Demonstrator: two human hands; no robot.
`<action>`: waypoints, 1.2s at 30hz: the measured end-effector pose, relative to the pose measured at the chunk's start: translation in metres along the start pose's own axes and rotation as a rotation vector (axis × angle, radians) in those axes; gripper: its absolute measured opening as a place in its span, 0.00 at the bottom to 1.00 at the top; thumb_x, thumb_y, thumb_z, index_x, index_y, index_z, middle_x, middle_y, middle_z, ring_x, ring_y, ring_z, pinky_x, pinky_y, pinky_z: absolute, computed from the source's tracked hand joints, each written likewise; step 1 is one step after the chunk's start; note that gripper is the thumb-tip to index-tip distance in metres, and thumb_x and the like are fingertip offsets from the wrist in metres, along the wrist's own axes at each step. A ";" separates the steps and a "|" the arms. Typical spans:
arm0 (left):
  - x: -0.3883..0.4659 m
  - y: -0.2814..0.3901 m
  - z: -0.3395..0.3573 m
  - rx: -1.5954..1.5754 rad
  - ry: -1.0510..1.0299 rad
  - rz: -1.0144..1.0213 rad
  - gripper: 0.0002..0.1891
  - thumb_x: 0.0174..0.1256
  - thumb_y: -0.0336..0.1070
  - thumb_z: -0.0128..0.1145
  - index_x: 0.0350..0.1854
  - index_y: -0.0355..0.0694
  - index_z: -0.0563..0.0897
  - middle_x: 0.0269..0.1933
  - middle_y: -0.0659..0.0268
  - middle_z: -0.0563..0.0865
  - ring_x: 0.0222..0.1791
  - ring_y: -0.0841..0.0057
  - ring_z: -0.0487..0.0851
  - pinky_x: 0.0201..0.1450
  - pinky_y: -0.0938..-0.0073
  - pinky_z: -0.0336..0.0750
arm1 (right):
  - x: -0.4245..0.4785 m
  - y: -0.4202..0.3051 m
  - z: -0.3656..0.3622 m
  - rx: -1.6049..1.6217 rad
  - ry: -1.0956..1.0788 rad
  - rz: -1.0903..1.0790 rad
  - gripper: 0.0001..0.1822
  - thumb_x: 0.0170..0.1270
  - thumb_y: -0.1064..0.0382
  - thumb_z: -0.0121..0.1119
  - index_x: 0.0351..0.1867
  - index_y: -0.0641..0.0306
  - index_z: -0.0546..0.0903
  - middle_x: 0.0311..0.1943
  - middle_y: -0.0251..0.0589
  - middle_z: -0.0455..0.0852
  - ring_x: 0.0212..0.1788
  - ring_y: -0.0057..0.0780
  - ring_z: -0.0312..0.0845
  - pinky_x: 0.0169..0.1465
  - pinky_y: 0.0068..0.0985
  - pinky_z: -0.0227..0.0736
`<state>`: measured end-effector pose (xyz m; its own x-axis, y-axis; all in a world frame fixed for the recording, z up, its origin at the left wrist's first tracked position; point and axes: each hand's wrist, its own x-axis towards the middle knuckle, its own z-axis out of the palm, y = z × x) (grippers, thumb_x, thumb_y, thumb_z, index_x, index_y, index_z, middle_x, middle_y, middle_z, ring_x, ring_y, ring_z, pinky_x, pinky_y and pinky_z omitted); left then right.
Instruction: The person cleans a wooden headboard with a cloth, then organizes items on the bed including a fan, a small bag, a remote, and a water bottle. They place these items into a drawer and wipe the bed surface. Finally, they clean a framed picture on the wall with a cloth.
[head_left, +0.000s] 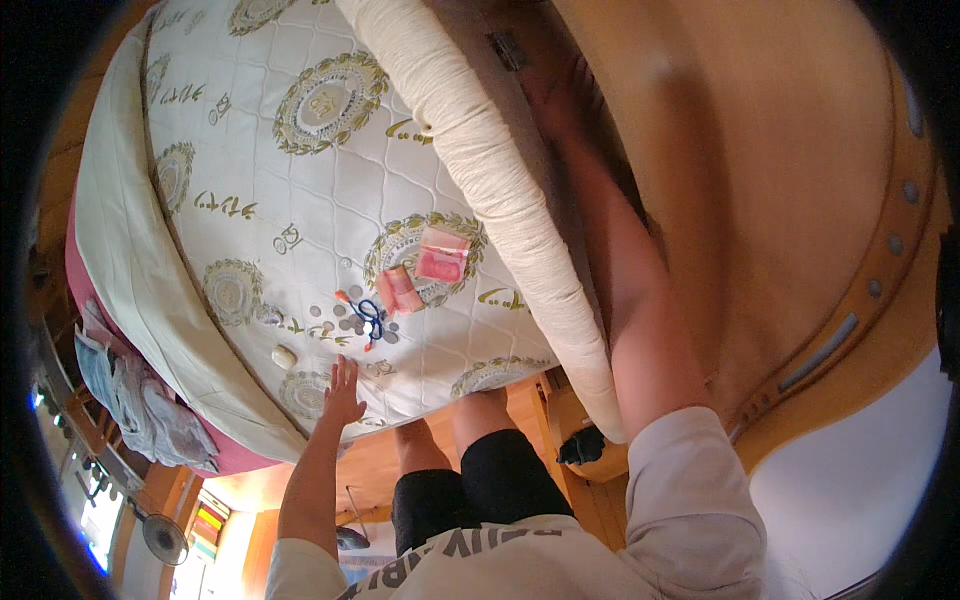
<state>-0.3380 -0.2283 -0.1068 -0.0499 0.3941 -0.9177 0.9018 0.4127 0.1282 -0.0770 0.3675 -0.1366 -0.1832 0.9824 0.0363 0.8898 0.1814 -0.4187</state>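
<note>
My left hand (345, 394) rests palm down, fingers apart, near the front edge of a patterned white mattress (315, 187), holding nothing. Beyond its fingertips are scattered coins (346, 325) and a blue cord with orange ends (367, 319). Two folded pink banknotes (442, 255) lie farther right, one nearer the coins. A pale oval object (283, 357) sits left of my left hand. My right arm reaches past a bunched cream fabric cover (517, 187) at the mattress's right side. My right hand (553, 90) is in dark shadow beside it; its fingers are unclear.
A curved wooden headboard (780, 187) rises at the right. At the left, pale bedding (112, 225) is folded back over a pink layer, with crumpled clothes (150, 409) on its outer side. A fan (163, 538) stands lower left. A black item (581, 445) lies beneath the cover's near end.
</note>
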 end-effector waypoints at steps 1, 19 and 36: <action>-0.001 -0.006 0.003 -0.004 0.013 0.007 0.55 0.49 0.45 0.67 0.77 0.49 0.43 0.78 0.56 0.35 0.77 0.51 0.43 0.63 0.37 0.65 | -0.006 0.003 0.008 -0.018 0.007 -0.020 0.56 0.58 0.27 0.51 0.73 0.70 0.46 0.73 0.59 0.49 0.74 0.54 0.46 0.71 0.55 0.42; 0.000 -0.024 0.022 0.010 0.013 0.011 0.58 0.47 0.49 0.68 0.77 0.52 0.41 0.78 0.55 0.33 0.77 0.50 0.42 0.63 0.38 0.66 | -0.084 -0.006 -0.062 0.200 -0.061 -0.210 0.47 0.63 0.44 0.59 0.72 0.72 0.52 0.71 0.64 0.53 0.73 0.58 0.48 0.74 0.46 0.43; -0.013 0.018 -0.014 -0.108 0.074 -0.126 0.48 0.54 0.43 0.63 0.76 0.50 0.50 0.77 0.58 0.45 0.76 0.54 0.48 0.66 0.39 0.61 | -0.171 0.050 -0.077 0.081 -0.248 0.111 0.40 0.66 0.48 0.56 0.70 0.73 0.56 0.69 0.67 0.57 0.71 0.58 0.52 0.73 0.44 0.46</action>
<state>-0.3266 -0.2144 -0.0876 -0.1950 0.3913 -0.8994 0.8351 0.5472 0.0570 0.0316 0.2116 -0.0939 -0.1921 0.9535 -0.2323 0.8758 0.0597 -0.4790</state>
